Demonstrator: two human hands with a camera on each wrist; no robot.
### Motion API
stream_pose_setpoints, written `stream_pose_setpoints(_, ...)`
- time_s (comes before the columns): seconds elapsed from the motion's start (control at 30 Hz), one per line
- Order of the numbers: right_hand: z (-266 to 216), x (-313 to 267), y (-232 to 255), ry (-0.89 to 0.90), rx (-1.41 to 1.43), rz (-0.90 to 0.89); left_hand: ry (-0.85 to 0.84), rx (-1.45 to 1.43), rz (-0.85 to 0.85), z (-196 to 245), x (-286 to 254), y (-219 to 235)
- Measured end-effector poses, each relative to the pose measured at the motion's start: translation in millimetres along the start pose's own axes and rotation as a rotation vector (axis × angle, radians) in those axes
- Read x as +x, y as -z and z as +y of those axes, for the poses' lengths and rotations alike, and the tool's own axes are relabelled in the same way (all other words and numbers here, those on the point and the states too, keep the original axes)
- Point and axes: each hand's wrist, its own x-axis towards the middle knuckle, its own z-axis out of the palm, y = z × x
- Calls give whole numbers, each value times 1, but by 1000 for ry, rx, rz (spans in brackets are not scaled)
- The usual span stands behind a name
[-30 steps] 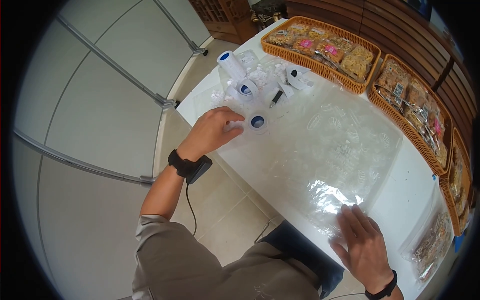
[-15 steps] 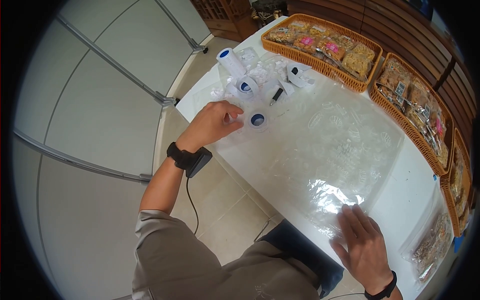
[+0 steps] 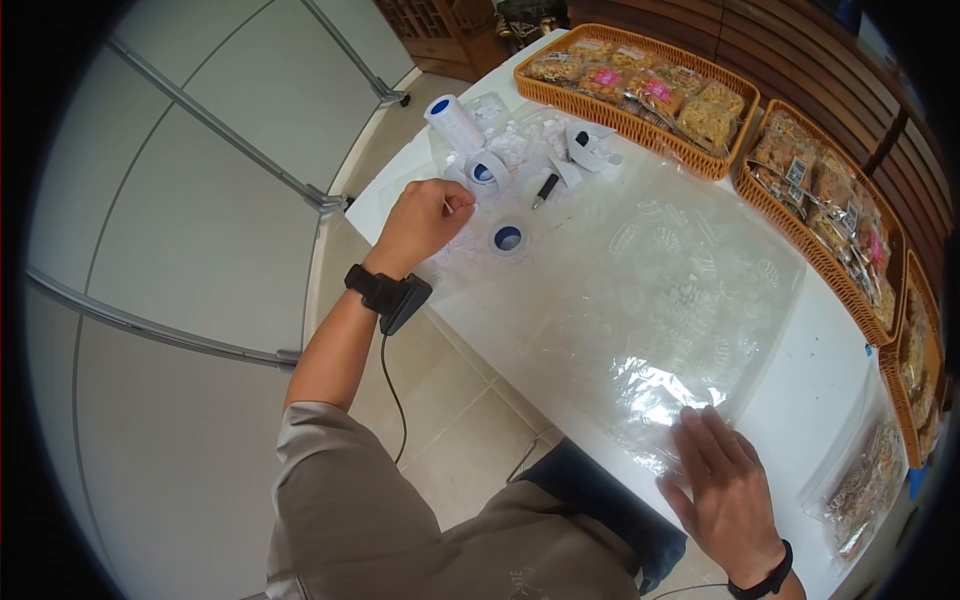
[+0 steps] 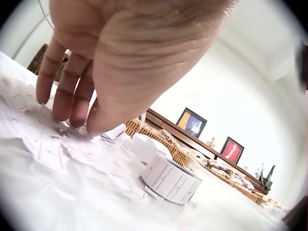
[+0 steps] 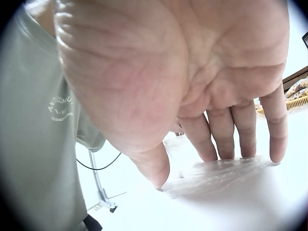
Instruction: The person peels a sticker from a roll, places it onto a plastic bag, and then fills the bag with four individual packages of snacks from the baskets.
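A stack of clear printed plastic bags (image 3: 680, 290) lies flat on the white table. My right hand (image 3: 722, 485) rests with straight fingers on the stack's near corner; in the right wrist view its fingertips touch the crinkled plastic edge (image 5: 216, 175). My left hand (image 3: 425, 225) hovers over loose white label scraps (image 4: 57, 147) at the table's left edge, fingers bent down and thumb tip close beside the fingertips. Whether it pinches a scrap I cannot tell. Just right of it sits a label roll (image 3: 508, 240) with a blue core, also a roll (image 4: 171, 180) in the left wrist view.
Behind the left hand are another label roll (image 3: 484, 172), a tall white roll (image 3: 453, 122) and a black pen (image 3: 545, 190). Wicker baskets (image 3: 640, 118) of packaged snacks line the far side. A bagged snack (image 3: 865, 490) lies at right. A metal-framed partition (image 3: 200, 230) stands at left.
My left hand has moved up and away from the near label roll toward the scraps, its thumb and fingers drawing together. The right hand has stayed on the bags.
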Motion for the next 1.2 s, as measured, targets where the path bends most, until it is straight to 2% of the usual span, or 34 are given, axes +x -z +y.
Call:
stream_pose_setpoints(0.37, 0, 1, 0, -7, 9, 0, -4, 15, 18, 3, -4, 2)
stream_pose_setpoints(0.47, 0, 1, 0, -3, 9, 1, 1, 27, -23, 5, -4, 4)
stream_pose_setpoints(0.57, 0, 0, 0, -9, 22, 5, 17, -49, -13, 5, -2, 4)
stream_pose_setpoints(0.77, 0, 1, 1, -9, 28, 2, -31, 55, -24, -1, 1, 2)
stream_pose_setpoints(1.07, 4, -1, -2, -11, 23, -1, 8, 41, -18, 5, 0, 5)
stream_pose_setpoints(1.2, 3, -1, -3, -7, 20, 1, -31, 32, -13, 3, 1, 4)
